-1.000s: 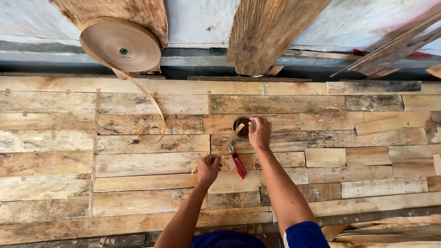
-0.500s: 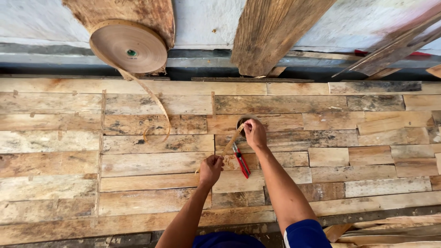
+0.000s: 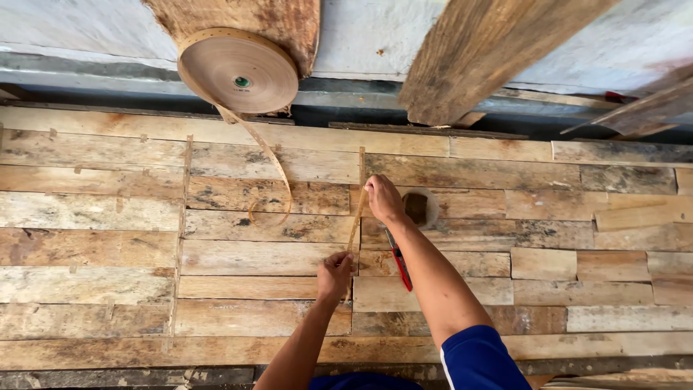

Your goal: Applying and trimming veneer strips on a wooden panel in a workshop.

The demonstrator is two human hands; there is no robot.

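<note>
A thin tan strip of tape runs between my two hands over a seam in the sheet of pieced wood veneer. My right hand pinches its far end against the wood. My left hand pinches its near end. A red-handled cutter lies on the veneer just right of the strip, partly under my right forearm. Just beyond my right hand sits a small round container.
A big roll of tan tape rests at the back edge, its loose tail curling onto the veneer. Rough boards lean over the far side. More boards stick in at the right.
The view has shifted so the roll and boards appear further right. My right hand has moved left off the round container, stretching the strip straighter between both hands.
</note>
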